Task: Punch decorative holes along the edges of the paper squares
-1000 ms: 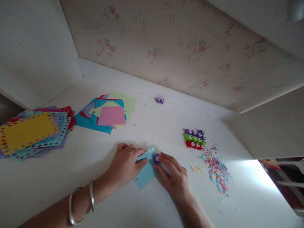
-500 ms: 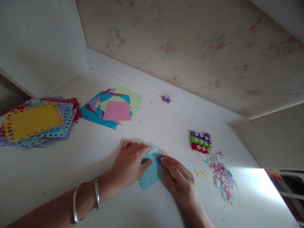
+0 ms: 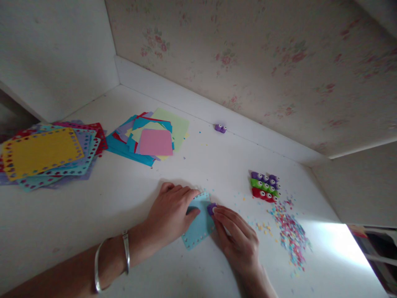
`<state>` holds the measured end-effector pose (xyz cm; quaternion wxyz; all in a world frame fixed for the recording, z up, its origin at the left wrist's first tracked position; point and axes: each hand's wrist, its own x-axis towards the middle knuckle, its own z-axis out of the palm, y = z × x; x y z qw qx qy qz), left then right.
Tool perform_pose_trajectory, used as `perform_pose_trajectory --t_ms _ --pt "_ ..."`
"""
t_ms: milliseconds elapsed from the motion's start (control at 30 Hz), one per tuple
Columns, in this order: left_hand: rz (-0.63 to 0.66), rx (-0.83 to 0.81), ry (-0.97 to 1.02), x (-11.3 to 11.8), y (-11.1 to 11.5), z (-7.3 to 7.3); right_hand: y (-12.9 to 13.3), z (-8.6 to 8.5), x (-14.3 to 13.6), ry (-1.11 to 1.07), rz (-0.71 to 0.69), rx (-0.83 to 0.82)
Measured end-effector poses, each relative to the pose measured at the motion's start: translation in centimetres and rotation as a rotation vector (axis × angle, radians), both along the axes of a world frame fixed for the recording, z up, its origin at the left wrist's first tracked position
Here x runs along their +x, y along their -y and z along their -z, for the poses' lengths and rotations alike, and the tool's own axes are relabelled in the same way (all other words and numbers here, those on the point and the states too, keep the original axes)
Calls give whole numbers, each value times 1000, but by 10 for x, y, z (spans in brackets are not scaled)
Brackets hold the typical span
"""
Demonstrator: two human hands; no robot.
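A light blue paper card (image 3: 201,223) with punched holes along its top and bottom edges lies on the white table. My left hand (image 3: 173,209) grips its left side, thumb on top and the fingers around the upper edge. In my right hand (image 3: 237,236) a small purple paper punch (image 3: 212,208) is pinched, set at the card's right edge near the upper corner. My right fingers cover part of the punch, so its slot is hidden.
Punched cards (image 3: 43,153) are piled at the left, beside a stack of plain coloured paper (image 3: 156,142). Purple, green and red punches (image 3: 265,187) stand grouped at the right, near scattered confetti (image 3: 291,234). Two purple punches (image 3: 221,128) sit by the back wall (image 3: 217,62).
The camera view has shifted slightly. Both hands keep their hold on the card and the punch, with the punch still at the right edge.
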<state>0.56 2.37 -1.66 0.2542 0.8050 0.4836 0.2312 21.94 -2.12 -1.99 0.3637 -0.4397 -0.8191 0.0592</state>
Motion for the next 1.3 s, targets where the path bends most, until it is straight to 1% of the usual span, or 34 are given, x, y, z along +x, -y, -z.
perform_pose_trajectory --t_ms 200,300,467,533,667,833,900,1000,1100,1167,1300 --pt "-5 -4 -3 0 -1 0 -1 -2 -1 8 3 -19" --pt "-9 -10 -3 0 -1 0 0 -5 1 27 -8 -68" --pt "-20 -17 2 1 0 1 -1 -7 0 17 74 -141" --pt "-20 -14 -2 1 0 1 -3 -6 -3 45 79 -153" --pt "-18 -7 -9 1 0 0 -8 -5 -7 134 66 -101" --pt "-28 -11 -26 0 0 -3 -9 -11 -14 178 109 -81" --pt "-25 -13 -32 -1 0 -5 -7 -12 -17 161 116 -60" --pt "-21 4 -28 -1 0 -7 -4 -9 -19 78 110 -10" --pt "-20 11 -31 -2 1 -7 -4 -4 -13 22 127 2" --pt "-19 6 -30 -2 1 -6 -8 -4 -4 -6 174 -21" --pt "-10 -3 -13 -4 0 -5 -21 -11 21 -57 249 -123"
